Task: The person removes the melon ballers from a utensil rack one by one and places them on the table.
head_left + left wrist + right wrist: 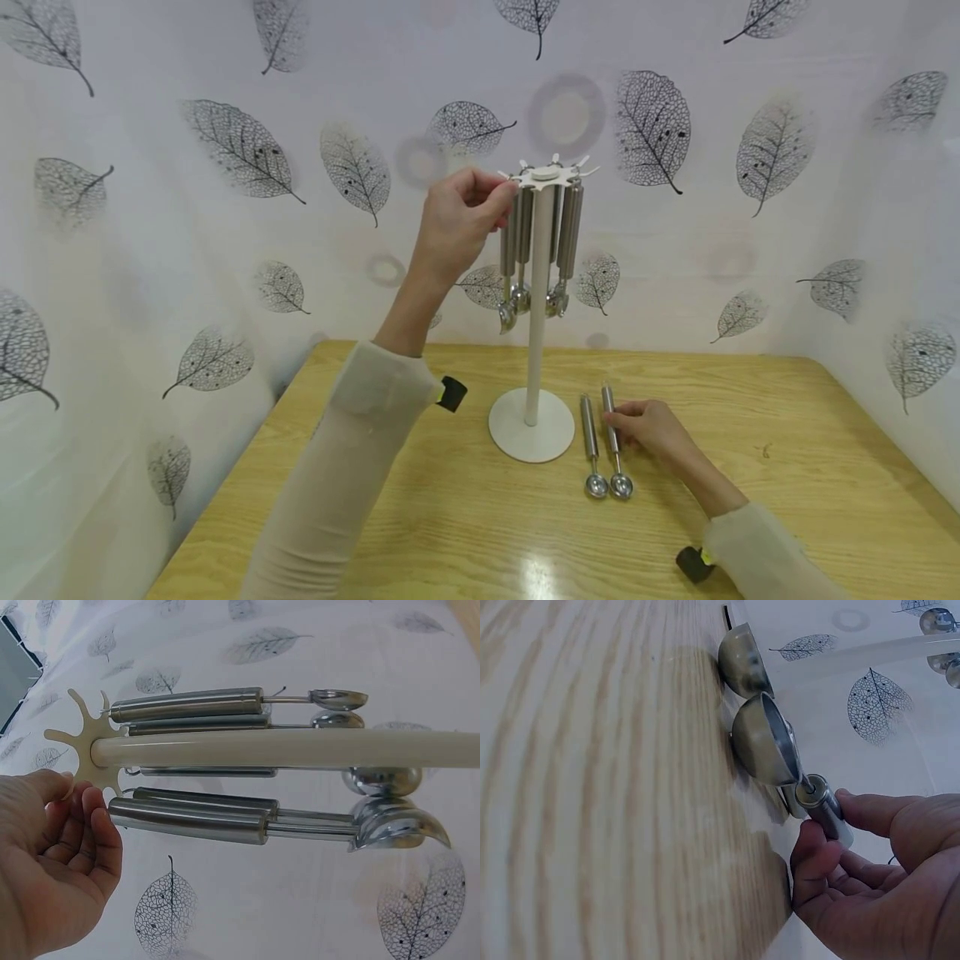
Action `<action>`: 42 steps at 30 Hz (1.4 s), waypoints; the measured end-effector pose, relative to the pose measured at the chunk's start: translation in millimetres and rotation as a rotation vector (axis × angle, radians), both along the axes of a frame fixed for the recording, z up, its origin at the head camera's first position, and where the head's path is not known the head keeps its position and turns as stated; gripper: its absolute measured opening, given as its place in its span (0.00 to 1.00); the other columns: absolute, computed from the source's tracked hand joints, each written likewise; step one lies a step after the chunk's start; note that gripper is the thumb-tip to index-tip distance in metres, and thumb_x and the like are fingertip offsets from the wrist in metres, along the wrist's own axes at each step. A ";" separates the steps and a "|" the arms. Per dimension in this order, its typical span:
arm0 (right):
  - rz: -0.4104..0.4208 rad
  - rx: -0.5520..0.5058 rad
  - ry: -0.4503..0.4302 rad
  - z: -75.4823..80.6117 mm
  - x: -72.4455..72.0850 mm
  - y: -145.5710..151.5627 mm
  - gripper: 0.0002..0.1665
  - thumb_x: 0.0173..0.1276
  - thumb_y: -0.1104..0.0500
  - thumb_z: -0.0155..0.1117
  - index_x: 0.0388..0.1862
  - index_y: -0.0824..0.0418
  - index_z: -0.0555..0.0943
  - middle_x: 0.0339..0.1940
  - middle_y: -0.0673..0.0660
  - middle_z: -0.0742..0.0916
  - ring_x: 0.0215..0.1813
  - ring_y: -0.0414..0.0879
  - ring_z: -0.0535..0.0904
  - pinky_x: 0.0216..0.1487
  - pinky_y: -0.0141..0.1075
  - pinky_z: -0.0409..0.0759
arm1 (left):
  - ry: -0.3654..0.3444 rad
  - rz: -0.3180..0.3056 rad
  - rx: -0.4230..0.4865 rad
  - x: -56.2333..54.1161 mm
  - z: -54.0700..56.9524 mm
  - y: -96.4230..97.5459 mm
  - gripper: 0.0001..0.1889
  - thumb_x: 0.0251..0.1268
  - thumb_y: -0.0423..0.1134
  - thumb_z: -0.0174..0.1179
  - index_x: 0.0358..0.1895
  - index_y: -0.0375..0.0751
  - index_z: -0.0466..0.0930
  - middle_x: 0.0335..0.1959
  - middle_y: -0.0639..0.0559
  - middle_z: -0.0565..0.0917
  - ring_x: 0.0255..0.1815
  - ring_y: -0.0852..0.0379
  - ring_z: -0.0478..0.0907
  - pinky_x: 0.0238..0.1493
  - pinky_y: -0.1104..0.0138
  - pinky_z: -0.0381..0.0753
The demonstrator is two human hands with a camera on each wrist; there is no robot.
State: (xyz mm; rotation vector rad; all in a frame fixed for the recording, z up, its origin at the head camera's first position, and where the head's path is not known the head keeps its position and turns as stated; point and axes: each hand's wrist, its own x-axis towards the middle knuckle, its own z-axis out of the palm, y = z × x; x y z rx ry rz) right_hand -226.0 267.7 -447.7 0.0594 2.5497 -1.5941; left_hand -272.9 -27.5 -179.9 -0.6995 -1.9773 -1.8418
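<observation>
A white stand (537,333) with a round base rises from the table, and several steel scoops (570,233) hang from the hooked prongs at its top. My left hand (461,221) pinches one of those prongs between thumb and fingers; the left wrist view shows the hand (64,859) beside the hanging handles. Right of the base, two steel scoops lie side by side on the table. With thumb and fingers, my right hand (660,429) grips the handle of the right-hand scoop (611,417). The other scoop (590,429) lies just left of it, bowl toward me.
The light wooden table (435,517) carries the stand and the loose scoops. A white leaf-patterned curtain (390,67) hangs behind the table and along its sides.
</observation>
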 end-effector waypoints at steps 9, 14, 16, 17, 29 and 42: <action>-0.008 0.000 -0.017 0.7 0.8 -2.0 0.18 0.77 0.60 0.69 0.49 0.78 0.85 0.28 0.54 0.84 0.29 0.44 0.76 0.26 0.31 0.77 | 0.016 -0.002 -0.001 0.0 -0.4 0.5 0.05 0.76 0.29 0.65 0.43 0.28 0.84 0.31 0.45 0.84 0.30 0.56 0.80 0.38 0.69 0.84; -0.018 0.013 -0.020 3.0 3.7 -5.8 0.17 0.76 0.61 0.69 0.48 0.78 0.85 0.27 0.55 0.85 0.28 0.44 0.77 0.25 0.31 0.78 | 0.012 0.000 0.000 0.5 -0.5 -0.2 0.05 0.76 0.29 0.66 0.43 0.28 0.84 0.31 0.46 0.84 0.30 0.56 0.80 0.38 0.69 0.83; -0.018 0.018 -0.019 3.1 4.0 -6.6 0.16 0.76 0.61 0.69 0.47 0.78 0.85 0.26 0.55 0.85 0.28 0.44 0.77 0.25 0.31 0.78 | 0.011 0.004 -0.005 0.4 -0.3 -0.5 0.05 0.76 0.29 0.66 0.44 0.28 0.84 0.31 0.46 0.84 0.30 0.56 0.80 0.38 0.69 0.83; -0.016 0.023 -0.016 3.1 4.1 -6.9 0.16 0.76 0.62 0.69 0.47 0.78 0.85 0.26 0.55 0.85 0.28 0.44 0.77 0.25 0.31 0.78 | 0.010 0.005 -0.006 0.3 -0.1 -0.4 0.05 0.76 0.30 0.66 0.44 0.28 0.84 0.31 0.46 0.84 0.30 0.56 0.80 0.38 0.69 0.84; -0.011 0.064 -0.008 2.5 4.3 -9.6 0.15 0.75 0.62 0.70 0.45 0.78 0.85 0.24 0.56 0.84 0.25 0.43 0.77 0.24 0.30 0.79 | 0.004 0.007 -0.010 -0.2 -0.3 -0.4 0.05 0.76 0.30 0.66 0.43 0.29 0.84 0.32 0.44 0.84 0.30 0.56 0.80 0.37 0.69 0.83; -0.016 0.134 0.020 0.4 5.2 -11.1 0.17 0.74 0.62 0.70 0.46 0.80 0.85 0.24 0.56 0.85 0.24 0.43 0.78 0.24 0.31 0.81 | 0.017 0.003 -0.005 -0.8 -1.0 0.2 0.05 0.75 0.30 0.66 0.42 0.30 0.84 0.31 0.46 0.84 0.30 0.56 0.80 0.38 0.67 0.84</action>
